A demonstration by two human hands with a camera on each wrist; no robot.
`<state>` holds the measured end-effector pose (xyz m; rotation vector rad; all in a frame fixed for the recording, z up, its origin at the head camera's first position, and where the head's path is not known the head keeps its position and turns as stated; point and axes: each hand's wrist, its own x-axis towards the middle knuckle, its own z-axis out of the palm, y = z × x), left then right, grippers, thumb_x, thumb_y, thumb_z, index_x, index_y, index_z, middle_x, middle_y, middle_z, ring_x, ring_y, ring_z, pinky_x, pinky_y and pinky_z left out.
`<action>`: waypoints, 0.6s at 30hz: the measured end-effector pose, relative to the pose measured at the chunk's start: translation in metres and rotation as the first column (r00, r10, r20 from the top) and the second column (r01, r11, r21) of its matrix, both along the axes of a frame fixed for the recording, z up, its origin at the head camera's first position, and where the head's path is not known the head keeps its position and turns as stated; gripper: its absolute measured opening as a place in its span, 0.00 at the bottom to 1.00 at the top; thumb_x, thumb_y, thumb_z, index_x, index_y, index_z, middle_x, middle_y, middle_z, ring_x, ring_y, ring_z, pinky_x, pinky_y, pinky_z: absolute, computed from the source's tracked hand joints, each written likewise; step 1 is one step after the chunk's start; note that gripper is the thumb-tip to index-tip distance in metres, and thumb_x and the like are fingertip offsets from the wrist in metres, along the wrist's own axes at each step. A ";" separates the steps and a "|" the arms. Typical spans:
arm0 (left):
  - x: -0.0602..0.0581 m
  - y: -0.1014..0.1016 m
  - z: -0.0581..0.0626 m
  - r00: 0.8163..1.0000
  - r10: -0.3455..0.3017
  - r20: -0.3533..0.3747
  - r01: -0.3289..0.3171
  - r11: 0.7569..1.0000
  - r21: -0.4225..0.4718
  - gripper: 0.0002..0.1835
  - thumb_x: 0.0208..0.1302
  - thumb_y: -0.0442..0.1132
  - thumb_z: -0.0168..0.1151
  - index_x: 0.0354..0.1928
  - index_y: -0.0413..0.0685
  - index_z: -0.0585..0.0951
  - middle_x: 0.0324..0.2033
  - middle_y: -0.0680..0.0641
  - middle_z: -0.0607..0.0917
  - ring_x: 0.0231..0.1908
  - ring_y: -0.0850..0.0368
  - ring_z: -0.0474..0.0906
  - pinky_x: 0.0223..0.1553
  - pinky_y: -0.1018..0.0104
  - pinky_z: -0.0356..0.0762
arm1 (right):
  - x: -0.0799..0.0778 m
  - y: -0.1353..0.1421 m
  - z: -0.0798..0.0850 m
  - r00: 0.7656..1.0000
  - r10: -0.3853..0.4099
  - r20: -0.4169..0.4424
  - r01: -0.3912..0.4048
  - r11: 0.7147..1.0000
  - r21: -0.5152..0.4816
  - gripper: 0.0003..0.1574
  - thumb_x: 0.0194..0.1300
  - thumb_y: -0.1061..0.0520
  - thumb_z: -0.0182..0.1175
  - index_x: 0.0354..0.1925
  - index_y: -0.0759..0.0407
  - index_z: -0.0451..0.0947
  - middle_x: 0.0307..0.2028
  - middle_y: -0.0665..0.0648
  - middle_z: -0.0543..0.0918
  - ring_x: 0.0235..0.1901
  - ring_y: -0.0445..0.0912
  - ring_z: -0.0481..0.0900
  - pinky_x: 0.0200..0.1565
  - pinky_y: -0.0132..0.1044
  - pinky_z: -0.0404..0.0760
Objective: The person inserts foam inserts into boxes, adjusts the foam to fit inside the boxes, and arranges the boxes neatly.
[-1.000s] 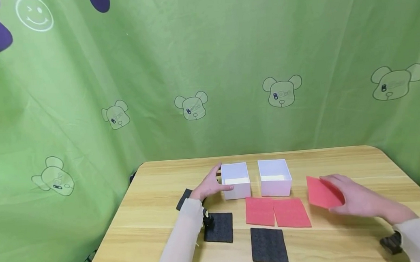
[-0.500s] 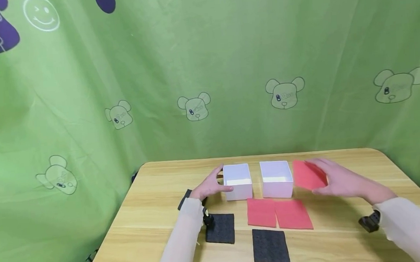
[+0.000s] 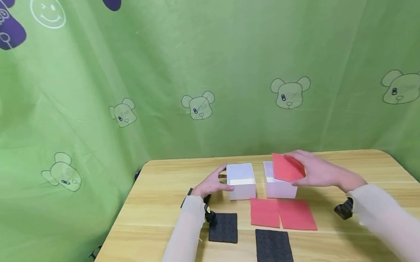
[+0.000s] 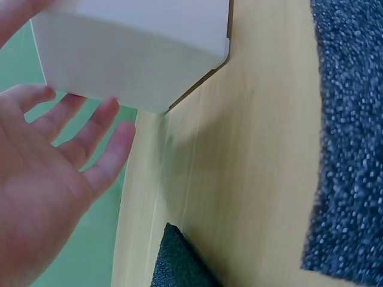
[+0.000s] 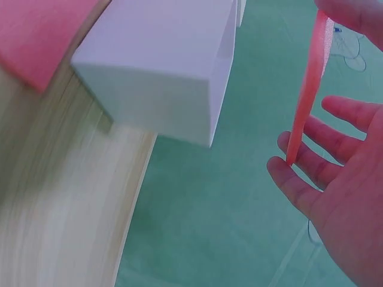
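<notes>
My left hand (image 3: 210, 185) holds the left white open-topped box (image 3: 242, 191) by its left side, thumb at the front and fingers toward the back. In the left wrist view its fingertips (image 4: 109, 107) reach the box's edge. My right hand (image 3: 319, 171) pinches a red foam-like square (image 3: 285, 168) between thumb and fingers. That square is tilted above the right white box (image 3: 281, 190) and hides part of its opening. In the right wrist view the red square appears nearly edge-on, beside the box and apart from it.
Two red squares lie in front of the boxes, a left red square (image 3: 265, 213) and a right red square (image 3: 297, 215). Nearer are two black squares (image 3: 223, 228) (image 3: 274, 248). Another black piece (image 3: 186, 197) is partly hidden by the left wrist. A green curtain (image 3: 246, 132) hangs behind the wooden table (image 3: 146, 216).
My right hand has carried the red square leftward and up, from the right of the boxes to above the right box. My left hand stays at the left box.
</notes>
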<state>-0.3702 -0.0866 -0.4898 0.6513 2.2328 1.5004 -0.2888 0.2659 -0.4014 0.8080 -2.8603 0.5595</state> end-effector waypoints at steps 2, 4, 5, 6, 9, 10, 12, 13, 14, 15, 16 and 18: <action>0.002 0.000 0.005 1.000 -0.015 0.005 0.015 1.000 0.008 0.56 0.49 0.32 0.73 0.74 0.46 0.45 0.71 0.41 0.52 0.65 0.40 0.58 0.61 0.52 0.63 | -0.004 -0.006 0.000 1.000 0.012 -0.003 -0.012 1.000 0.005 0.55 0.46 0.49 0.74 0.67 0.66 0.60 0.59 0.65 0.69 0.55 0.57 0.69 0.52 0.55 0.71; 0.005 0.000 0.011 1.000 -0.025 0.013 0.024 1.000 0.018 0.55 0.50 0.31 0.72 0.74 0.44 0.46 0.71 0.39 0.53 0.65 0.39 0.58 0.60 0.52 0.64 | -0.008 -0.013 0.000 1.000 0.025 -0.003 -0.025 1.000 0.008 0.55 0.46 0.49 0.73 0.66 0.66 0.60 0.59 0.65 0.68 0.56 0.58 0.69 0.54 0.56 0.70; 0.005 -0.001 0.012 0.999 -0.030 0.019 0.030 0.999 0.018 0.55 0.50 0.31 0.72 0.74 0.43 0.45 0.70 0.39 0.54 0.65 0.38 0.59 0.60 0.52 0.64 | -0.010 -0.016 0.000 0.999 0.032 -0.002 -0.032 0.999 0.010 0.55 0.46 0.49 0.73 0.66 0.66 0.60 0.59 0.66 0.68 0.56 0.59 0.68 0.54 0.57 0.69; 0.004 -0.001 0.011 0.999 -0.032 0.024 0.031 0.999 0.020 0.55 0.50 0.31 0.72 0.74 0.43 0.45 0.70 0.38 0.54 0.64 0.38 0.59 0.60 0.52 0.65 | -0.012 -0.020 0.000 0.999 0.039 -0.002 -0.039 0.999 0.008 0.55 0.46 0.49 0.73 0.66 0.67 0.60 0.59 0.66 0.68 0.56 0.59 0.68 0.55 0.57 0.69; -0.001 -0.001 0.006 0.999 -0.029 0.029 0.029 0.999 0.014 0.55 0.50 0.30 0.72 0.74 0.44 0.45 0.70 0.39 0.55 0.64 0.39 0.60 0.59 0.51 0.66 | -0.016 -0.030 -0.001 0.998 0.056 0.004 -0.056 0.998 0.014 0.54 0.47 0.50 0.73 0.66 0.67 0.60 0.60 0.66 0.68 0.56 0.58 0.68 0.54 0.55 0.70; -0.002 -0.001 0.003 0.999 -0.028 0.029 0.027 1.000 0.010 0.56 0.50 0.30 0.72 0.74 0.44 0.44 0.70 0.39 0.55 0.64 0.40 0.61 0.58 0.51 0.67 | -0.017 -0.034 -0.001 0.998 0.059 0.007 -0.059 0.998 0.013 0.54 0.47 0.50 0.73 0.66 0.67 0.60 0.60 0.65 0.68 0.56 0.57 0.69 0.54 0.54 0.70; -0.004 -0.001 -0.001 0.999 -0.022 0.026 0.021 1.000 0.007 0.56 0.51 0.31 0.72 0.74 0.46 0.44 0.70 0.39 0.55 0.64 0.40 0.61 0.58 0.51 0.67 | -0.019 -0.041 -0.002 0.998 0.065 0.017 -0.065 0.998 0.005 0.54 0.47 0.49 0.73 0.66 0.66 0.60 0.59 0.65 0.68 0.55 0.56 0.69 0.53 0.53 0.71; -0.004 -0.001 -0.002 1.000 -0.016 0.024 0.016 1.000 0.009 0.56 0.51 0.31 0.72 0.75 0.47 0.44 0.70 0.39 0.55 0.63 0.41 0.62 0.58 0.51 0.67 | -0.020 -0.044 -0.002 0.997 0.071 0.017 -0.071 0.997 0.005 0.54 0.47 0.49 0.72 0.66 0.66 0.60 0.59 0.65 0.68 0.54 0.56 0.69 0.52 0.53 0.71; -0.004 -0.001 -0.002 1.000 -0.010 0.022 0.010 1.000 0.009 0.56 0.51 0.32 0.72 0.75 0.48 0.44 0.70 0.40 0.56 0.63 0.41 0.62 0.58 0.51 0.67 | -0.022 -0.048 -0.003 0.997 0.076 0.018 -0.076 0.997 0.005 0.54 0.47 0.48 0.72 0.66 0.66 0.61 0.59 0.65 0.68 0.54 0.55 0.69 0.52 0.52 0.71; -0.004 0.000 -0.003 1.000 -0.007 0.021 0.007 1.000 0.012 0.56 0.51 0.32 0.71 0.75 0.48 0.44 0.70 0.39 0.56 0.63 0.41 0.62 0.58 0.51 0.67 | -0.023 -0.051 -0.003 0.997 0.079 0.023 -0.079 0.997 0.004 0.54 0.47 0.47 0.72 0.67 0.66 0.61 0.59 0.64 0.69 0.54 0.55 0.69 0.52 0.52 0.72; -0.003 0.000 -0.003 1.000 -0.004 0.022 0.004 1.000 0.015 0.56 0.51 0.32 0.71 0.75 0.49 0.44 0.70 0.39 0.56 0.63 0.41 0.62 0.58 0.51 0.67 | -0.024 -0.054 -0.004 0.996 0.081 0.030 -0.081 0.997 0.001 0.54 0.47 0.47 0.72 0.67 0.65 0.61 0.59 0.64 0.69 0.54 0.55 0.70 0.51 0.52 0.72; -0.003 0.001 -0.004 1.000 0.002 0.028 -0.003 1.000 0.024 0.56 0.51 0.31 0.71 0.75 0.50 0.45 0.69 0.40 0.56 0.63 0.42 0.62 0.58 0.52 0.67 | -0.027 -0.060 -0.006 0.996 0.084 0.043 -0.084 0.996 0.006 0.55 0.48 0.44 0.71 0.67 0.65 0.60 0.59 0.63 0.68 0.53 0.53 0.70 0.50 0.51 0.73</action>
